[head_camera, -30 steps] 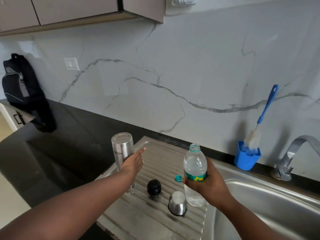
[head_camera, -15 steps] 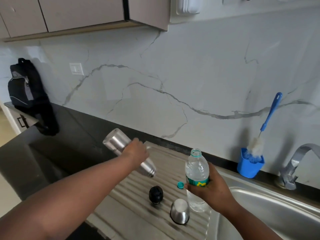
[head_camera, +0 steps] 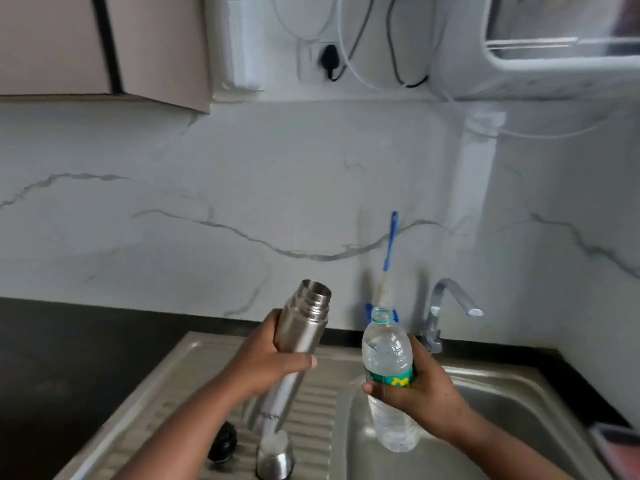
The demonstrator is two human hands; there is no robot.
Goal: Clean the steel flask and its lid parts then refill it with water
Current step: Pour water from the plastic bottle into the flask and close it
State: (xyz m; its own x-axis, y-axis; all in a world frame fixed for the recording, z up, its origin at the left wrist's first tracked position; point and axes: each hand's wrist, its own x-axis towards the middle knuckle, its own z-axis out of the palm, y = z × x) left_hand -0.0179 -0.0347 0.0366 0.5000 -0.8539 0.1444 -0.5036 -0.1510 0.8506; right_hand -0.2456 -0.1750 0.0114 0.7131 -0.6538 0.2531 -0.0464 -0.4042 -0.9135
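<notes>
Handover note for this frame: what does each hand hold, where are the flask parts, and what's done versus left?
Left hand: gripping the steel flask, mouth up and open, tilted toward the bottle.
Right hand: holding the uncapped water bottle upright, partly over the sink.
Black stopper and steel cup lid lie on the drainboard.
Brush stands at the wall, behind the bottle.
Done: flask opened, parts apart. Whether they were washed cannot be told.
Left: pour water in, refit stopper and lid.

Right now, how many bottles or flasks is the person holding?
2: a steel flask in the left hand, and a plastic water bottle in the right hand, over the sink.
</notes>
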